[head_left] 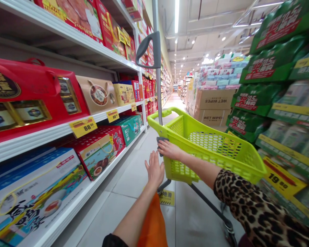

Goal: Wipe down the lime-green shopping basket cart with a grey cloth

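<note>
1. The person's left hand [154, 168] is staying fully open in the air, fingers spread and palm turned forward. It is holding nothing and is just beside the basket, without visibly touching it.
2. The right hand [169, 149] is reaching over the near corner of a lime-green plastic shopping basket [208, 145], its fingers curling down over the rim and gripping it next to a gray grip piece [161, 144].
3. The basket is riding on a dark metal cart frame [211, 202] directly ahead of the person, in the aisle. A metal pole [158, 91] is rising from its near corner and carrying a gray handle [148, 49].
4. A leopard-print sleeve [257, 206] is covering the upper right arm, and a black cuff [112, 241] is showing at the lower edge by the left arm. An orange bag [153, 223] is hanging just below the left forearm; whether the person has hold of it cannot be told.
5. On the left, white store shelves [28, 145] are holding boxed gifts, including a red gift bag [33, 99], with yellow price tags [83, 127] lining the shelf edge.
6. On the right, green-wrapped packs [257, 97] are stacked above cartons marked WET WIPES [213, 99], and a yellow price sign [282, 177] is hanging at the stack's front.
</note>
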`<state>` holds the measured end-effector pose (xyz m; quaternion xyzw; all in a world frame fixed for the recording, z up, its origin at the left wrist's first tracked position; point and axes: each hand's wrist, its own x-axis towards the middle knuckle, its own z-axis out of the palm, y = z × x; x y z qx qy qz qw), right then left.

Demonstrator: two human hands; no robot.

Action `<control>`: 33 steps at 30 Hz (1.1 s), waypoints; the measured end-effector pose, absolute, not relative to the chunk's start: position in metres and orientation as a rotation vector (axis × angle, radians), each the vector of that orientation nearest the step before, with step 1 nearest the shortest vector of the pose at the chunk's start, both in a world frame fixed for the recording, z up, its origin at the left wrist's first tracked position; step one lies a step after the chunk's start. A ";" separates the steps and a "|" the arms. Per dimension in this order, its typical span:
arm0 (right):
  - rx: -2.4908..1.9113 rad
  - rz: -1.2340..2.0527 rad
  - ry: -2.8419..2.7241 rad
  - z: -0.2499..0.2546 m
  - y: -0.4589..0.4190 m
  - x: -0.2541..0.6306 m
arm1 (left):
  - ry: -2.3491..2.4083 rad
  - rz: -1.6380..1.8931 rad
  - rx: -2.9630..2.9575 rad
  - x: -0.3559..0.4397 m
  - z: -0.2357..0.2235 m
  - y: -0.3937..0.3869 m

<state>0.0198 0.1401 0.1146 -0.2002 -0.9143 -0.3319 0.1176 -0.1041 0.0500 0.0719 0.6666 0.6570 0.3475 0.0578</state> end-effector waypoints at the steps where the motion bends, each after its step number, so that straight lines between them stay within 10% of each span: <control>1: -0.572 -0.955 -2.733 0.098 0.135 0.023 | 1.989 1.036 2.052 -0.104 0.071 0.048; 13: -0.696 -0.850 -2.538 0.132 0.144 0.053 | 2.038 0.879 2.186 -0.093 0.053 0.042; 24: -0.621 -0.646 -2.844 -0.003 0.112 0.078 | 1.933 0.684 2.295 -0.079 0.021 0.023; 33: -0.717 -0.507 -2.390 0.078 0.103 0.083 | 1.126 1.527 0.974 -0.047 0.058 0.058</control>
